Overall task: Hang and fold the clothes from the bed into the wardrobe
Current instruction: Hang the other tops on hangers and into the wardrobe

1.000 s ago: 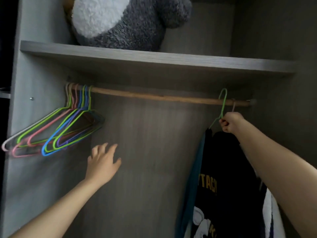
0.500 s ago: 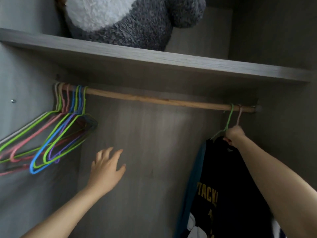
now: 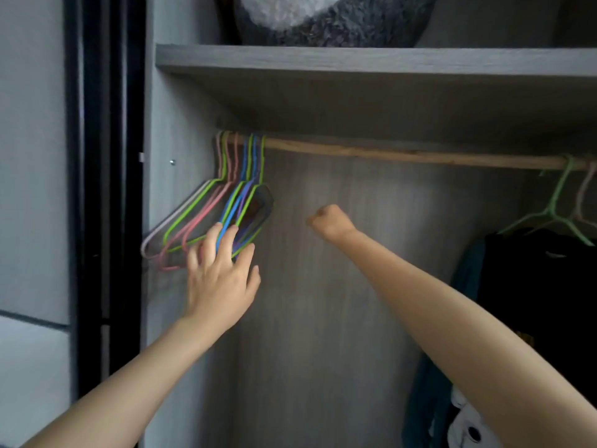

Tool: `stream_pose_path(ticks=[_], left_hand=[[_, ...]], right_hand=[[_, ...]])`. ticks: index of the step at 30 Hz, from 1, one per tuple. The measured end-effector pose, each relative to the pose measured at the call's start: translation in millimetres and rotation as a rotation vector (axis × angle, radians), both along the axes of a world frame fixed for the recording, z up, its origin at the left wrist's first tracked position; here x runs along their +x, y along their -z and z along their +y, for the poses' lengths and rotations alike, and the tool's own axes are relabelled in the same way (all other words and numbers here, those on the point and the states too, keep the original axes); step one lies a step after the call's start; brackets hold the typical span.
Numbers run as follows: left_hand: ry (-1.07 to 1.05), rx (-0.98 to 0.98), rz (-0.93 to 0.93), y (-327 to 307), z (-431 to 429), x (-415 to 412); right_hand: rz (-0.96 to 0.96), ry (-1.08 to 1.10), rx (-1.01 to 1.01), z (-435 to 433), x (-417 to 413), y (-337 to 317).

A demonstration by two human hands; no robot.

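Wardrobe (image 3: 323, 334): one compartment in view, grey wood-grain panels, one flat shelf (image 3: 355, 59) above one round wooden rail (image 3: 387, 153).

Hangers, left end of rail: one bundle of empty hangers (image 3: 206, 218), thin coated wire, in green, pink, blue, purple and pale tones. At least six hooks are visible; the exact count is unclear because the frames overlap.

Hangers, right end of rail: two, one green hanger (image 3: 555, 208) and one pink hanger (image 3: 583, 195), the pink one cut off by the frame edge. A black garment (image 3: 542, 286) hangs here, with teal fabric (image 3: 468, 270) beside it.

Left hand (image 3: 223, 279): fingers straight and spread over the lower bars of the empty bundle; contact cannot be confirmed.

Right hand (image 3: 329, 221): fingers curled into a fist, nothing visible inside, between the two hanger groups, below the rail.

Shelf load: one fuzzy grey-and-white plush toy (image 3: 323, 24), top cut off
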State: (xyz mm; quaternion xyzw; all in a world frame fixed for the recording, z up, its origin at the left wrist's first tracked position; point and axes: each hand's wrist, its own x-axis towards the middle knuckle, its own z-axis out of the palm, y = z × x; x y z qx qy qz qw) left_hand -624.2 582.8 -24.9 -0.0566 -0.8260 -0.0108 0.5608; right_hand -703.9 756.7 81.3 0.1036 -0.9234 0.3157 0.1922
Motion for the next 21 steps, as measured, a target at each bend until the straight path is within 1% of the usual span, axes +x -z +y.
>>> stream_pose_path(ticks=[4, 6, 8, 12, 14, 17, 21], left_hand=[[-0.183, -0.044, 0.062, 7, -58, 30], [-0.268, -0.022, 0.070, 11, -85, 36], [-0.322, -0.010, 0.072, 17, -109, 39], [-0.326, -0.121, 0.106, 36, -139, 37], [-0.312, -0.133, 0.127, 40, -144, 34], [-0.298, -0.129, 0.150, 43, -146, 28], [-0.276, -0.127, 0.194, 45, -147, 22]], right_hand=[[-0.062, -0.172, -0.141, -78, 2, 17], [-0.104, -0.214, -0.235, -106, 5, 23], [-0.143, -0.228, -0.284, -127, 4, 30], [-0.144, -0.167, -0.347, -144, 1, 37], [-0.111, -0.123, -0.373, -142, 10, 35], [0.022, -0.028, -0.333, -130, 21, 26], [0.097, 0.088, -0.271, -116, 31, 14]])
